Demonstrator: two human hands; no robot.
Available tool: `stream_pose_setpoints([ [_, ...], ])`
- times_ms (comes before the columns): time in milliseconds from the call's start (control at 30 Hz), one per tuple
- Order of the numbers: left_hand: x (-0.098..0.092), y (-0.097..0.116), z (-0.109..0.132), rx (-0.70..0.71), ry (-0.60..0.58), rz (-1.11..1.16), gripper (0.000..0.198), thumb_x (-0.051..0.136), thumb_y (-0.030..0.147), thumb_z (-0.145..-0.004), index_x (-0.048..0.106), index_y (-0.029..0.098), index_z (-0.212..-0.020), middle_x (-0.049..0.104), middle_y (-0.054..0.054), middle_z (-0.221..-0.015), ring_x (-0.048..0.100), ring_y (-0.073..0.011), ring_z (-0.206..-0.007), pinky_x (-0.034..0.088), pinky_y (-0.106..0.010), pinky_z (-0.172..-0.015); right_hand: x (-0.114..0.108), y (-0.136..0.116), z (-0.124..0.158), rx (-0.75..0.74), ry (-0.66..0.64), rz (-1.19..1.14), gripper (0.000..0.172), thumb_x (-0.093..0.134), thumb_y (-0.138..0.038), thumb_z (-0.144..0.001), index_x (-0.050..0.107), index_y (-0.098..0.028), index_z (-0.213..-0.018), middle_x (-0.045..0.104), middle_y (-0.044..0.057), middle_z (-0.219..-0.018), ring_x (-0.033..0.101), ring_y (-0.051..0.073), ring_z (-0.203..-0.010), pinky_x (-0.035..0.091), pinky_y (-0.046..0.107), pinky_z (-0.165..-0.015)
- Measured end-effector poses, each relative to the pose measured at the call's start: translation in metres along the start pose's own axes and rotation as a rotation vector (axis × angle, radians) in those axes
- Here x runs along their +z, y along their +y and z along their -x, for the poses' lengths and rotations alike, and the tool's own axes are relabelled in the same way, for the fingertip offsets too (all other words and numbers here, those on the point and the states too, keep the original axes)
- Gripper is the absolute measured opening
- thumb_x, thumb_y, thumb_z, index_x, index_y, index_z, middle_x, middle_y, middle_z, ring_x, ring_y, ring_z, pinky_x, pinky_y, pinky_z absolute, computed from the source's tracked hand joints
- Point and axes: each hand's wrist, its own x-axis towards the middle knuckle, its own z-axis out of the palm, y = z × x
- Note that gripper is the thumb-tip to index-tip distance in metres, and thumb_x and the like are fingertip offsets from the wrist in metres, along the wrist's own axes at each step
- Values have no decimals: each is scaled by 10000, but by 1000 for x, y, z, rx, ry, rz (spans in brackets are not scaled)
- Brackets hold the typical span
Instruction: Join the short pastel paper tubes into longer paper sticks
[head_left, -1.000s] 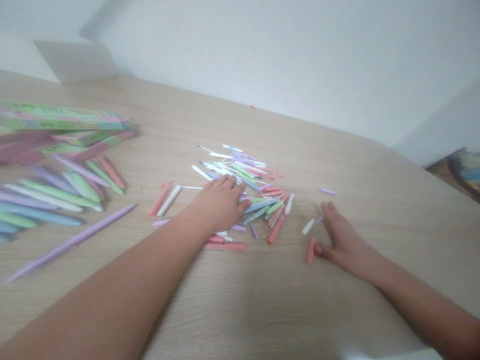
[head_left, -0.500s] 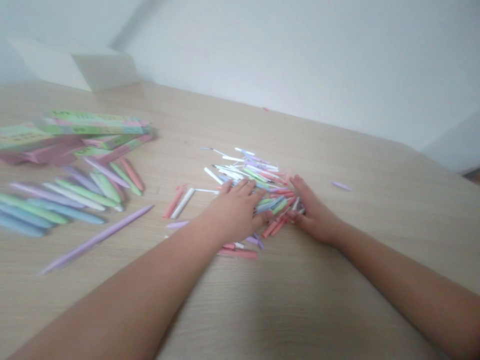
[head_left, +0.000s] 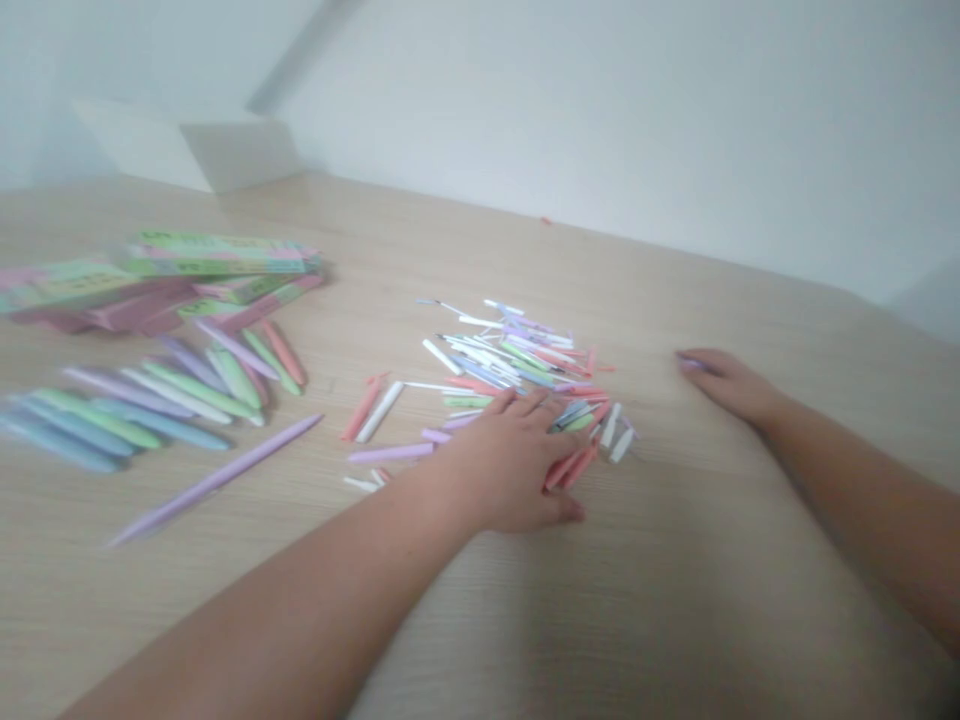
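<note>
My left hand (head_left: 517, 465) lies palm down with spread fingers on the near side of a pile of small pen parts (head_left: 517, 350) in white, red, green, blue and purple. My right hand (head_left: 724, 385) is off to the right of the pile, its fingers closed over a small purple piece (head_left: 697, 364) at the table top. Two white pieces (head_left: 616, 435) lie at the pile's right edge. Left of the pile are a red tube (head_left: 364, 408) and a white tube (head_left: 380, 411), with a purple piece (head_left: 394, 453) below them.
Several pastel pens (head_left: 180, 390) lie at the left on the wooden table (head_left: 637, 600), with one long purple pen (head_left: 217, 478) nearer. Behind them are colourful boxes (head_left: 225, 254). A white block-like object (head_left: 244, 155) stands at the back by the wall (head_left: 600, 110).
My right hand has left the pile, moved right and closed over the small purple piece there. My left hand has shifted right and nearer along the pile. The view has shifted slightly.
</note>
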Motion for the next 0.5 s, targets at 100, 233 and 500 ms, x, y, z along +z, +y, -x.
stream_pose_setpoints([
  [100,-3,0,0,4,4,-5,701,534,645,-892,410,374,-1527,250,-48,-1689,230,-338,-1550,217,-571,-1229,6,0,-3,0,-59,-22,466,549,-583,-946,742,-222,-1169,699,136,-1261,616,366,-1244,437,573,-1097],
  [233,-7,2,-1,-6,-35,-14,608,530,571,-918,480,338,-1477,275,-56,-1680,233,-328,-1550,215,-571,-1230,6,-21,8,40,-89,-42,496,479,-589,-982,727,-222,-1207,683,143,-1310,607,355,-1268,406,552,-1125],
  [500,-7,5,-1,-21,6,-20,608,523,522,-937,443,313,-1503,343,-81,-1647,315,-331,-1512,252,-560,-1220,12,-133,90,-302,-304,-19,834,515,-634,-936,216,-277,-1628,274,132,-1676,289,390,-1516,303,635,-1195],
])
